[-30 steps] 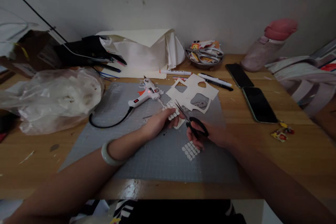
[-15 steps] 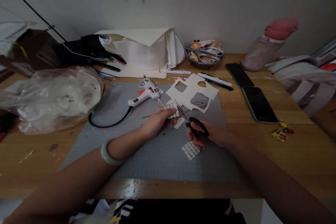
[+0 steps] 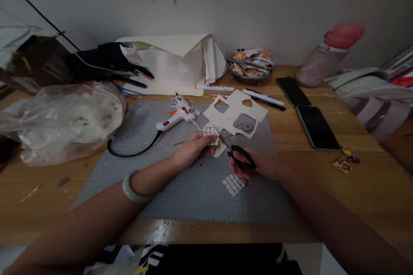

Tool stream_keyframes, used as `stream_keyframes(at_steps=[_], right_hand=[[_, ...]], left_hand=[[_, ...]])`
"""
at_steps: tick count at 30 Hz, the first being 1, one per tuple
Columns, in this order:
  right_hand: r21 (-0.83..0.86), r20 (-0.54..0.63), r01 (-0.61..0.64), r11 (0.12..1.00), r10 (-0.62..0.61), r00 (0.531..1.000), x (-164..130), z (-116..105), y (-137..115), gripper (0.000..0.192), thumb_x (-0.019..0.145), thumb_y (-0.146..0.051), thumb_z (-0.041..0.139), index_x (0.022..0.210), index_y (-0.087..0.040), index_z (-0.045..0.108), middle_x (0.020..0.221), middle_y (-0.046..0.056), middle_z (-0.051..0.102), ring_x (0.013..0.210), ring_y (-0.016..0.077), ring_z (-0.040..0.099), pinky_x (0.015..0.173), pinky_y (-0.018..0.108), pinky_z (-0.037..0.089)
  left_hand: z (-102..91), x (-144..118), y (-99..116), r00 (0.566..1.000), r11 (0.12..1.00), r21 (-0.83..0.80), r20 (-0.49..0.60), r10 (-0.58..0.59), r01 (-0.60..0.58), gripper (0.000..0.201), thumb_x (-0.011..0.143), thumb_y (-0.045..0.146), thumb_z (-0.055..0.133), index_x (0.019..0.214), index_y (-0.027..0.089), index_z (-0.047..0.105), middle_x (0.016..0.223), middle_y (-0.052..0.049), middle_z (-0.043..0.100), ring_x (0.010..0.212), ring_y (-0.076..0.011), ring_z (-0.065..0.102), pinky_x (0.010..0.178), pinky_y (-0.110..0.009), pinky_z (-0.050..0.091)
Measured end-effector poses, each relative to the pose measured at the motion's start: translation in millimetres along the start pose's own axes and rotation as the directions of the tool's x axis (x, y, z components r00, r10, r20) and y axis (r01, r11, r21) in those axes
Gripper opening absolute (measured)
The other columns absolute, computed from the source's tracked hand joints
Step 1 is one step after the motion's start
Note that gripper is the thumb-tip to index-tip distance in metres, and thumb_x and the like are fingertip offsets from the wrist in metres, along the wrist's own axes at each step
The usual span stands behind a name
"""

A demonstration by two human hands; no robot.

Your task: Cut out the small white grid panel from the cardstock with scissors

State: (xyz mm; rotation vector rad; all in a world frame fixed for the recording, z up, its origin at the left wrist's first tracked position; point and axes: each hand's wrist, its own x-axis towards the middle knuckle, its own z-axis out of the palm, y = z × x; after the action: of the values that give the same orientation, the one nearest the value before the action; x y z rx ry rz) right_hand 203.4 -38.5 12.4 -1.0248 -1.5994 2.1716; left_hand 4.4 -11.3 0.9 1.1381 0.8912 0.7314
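Note:
My left hand (image 3: 193, 149) pinches a small white paper piece (image 3: 210, 134) marked with rounded, dark-outlined cells. My right hand (image 3: 247, 165) is closed round the black handles of a pair of scissors (image 3: 239, 154). Their blades meet the right edge of the held piece; whether they cut into it I cannot tell. A second white piece with the same cell pattern (image 3: 233, 184) lies on the grey cutting mat (image 3: 193, 197), just below my right hand. Beyond the scissors lies a white sheet with cut-out holes (image 3: 234, 114).
A white glue gun (image 3: 180, 114) with a lit red light rests on the mat, its cable curling left. A clear plastic bag (image 3: 71, 122) lies at left. Markers (image 3: 263, 96), a bowl with scissors (image 3: 250, 73), two phones (image 3: 318, 126) and a pink bottle (image 3: 325, 60) stand behind and right.
The held piece has turned slightly in my left hand, and my thumb sits further right on it. The scissors stay almost in place. The whole view has shifted very slightly.

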Motion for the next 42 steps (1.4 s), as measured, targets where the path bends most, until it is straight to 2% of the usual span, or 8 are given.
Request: stream_keyframes(at_steps=[17,27,34,42], right_hand=[[0.004,-0.001,0.017,1.0,-0.017,1.0,0.0,0.8,-0.4,0.063,0.077,-0.079,0.045,0.067,-0.017,0.053,0.046,-0.005,0.046,0.041,0.0083,0.044,0.042,0.022,0.035],[-0.002,0.017,-0.017,1.0,0.017,1.0,-0.1,0.0,-3.4,0.061,0.08,-0.076,0.045,0.068,-0.017,0.052,0.044,-0.006,0.042,0.043,0.0096,0.045,0.044,0.023,0.036],[0.047,-0.008,-0.045,0.998,0.045,0.999,0.0,0.2,-0.5,0.063,0.074,-0.08,0.048,0.065,-0.018,0.054,0.04,-0.007,0.041,0.04,0.0089,0.042,0.046,0.025,0.036],[0.054,-0.01,-0.04,0.998,0.041,0.999,-0.6,0.7,-1.9,0.064,0.074,-0.08,0.048,0.064,-0.018,0.054,0.04,-0.006,0.04,0.041,0.0099,0.044,0.045,0.024,0.036]], left_hand=[[1.3,-0.9,0.8,0.999,1.0,0.012,-0.019,-0.028,0.028,0.027,0.08,0.033,0.051,0.057,0.018,0.056,0.047,0.002,0.047,0.046,-0.0113,0.039,0.05,-0.025,0.029],[0.4,-1.7,1.9,1.0,1.0,0.017,-0.019,-0.02,0.02,0.027,0.077,0.036,0.054,0.056,0.018,0.054,0.046,0.003,0.046,0.047,-0.01,0.039,0.05,-0.024,0.029],[-2.1,-0.3,-3.1,0.999,0.999,0.006,-0.029,-0.036,0.036,0.036,0.076,0.041,0.056,0.05,0.021,0.042,0.044,0.005,0.035,0.043,-0.0091,0.029,0.047,-0.027,0.021],[-1.9,1.0,-5.1,0.997,0.999,-0.009,-0.067,-0.036,0.035,0.034,0.076,0.039,0.056,0.05,0.021,0.044,0.044,0.004,0.039,0.043,-0.0099,0.032,0.047,-0.026,0.024]])
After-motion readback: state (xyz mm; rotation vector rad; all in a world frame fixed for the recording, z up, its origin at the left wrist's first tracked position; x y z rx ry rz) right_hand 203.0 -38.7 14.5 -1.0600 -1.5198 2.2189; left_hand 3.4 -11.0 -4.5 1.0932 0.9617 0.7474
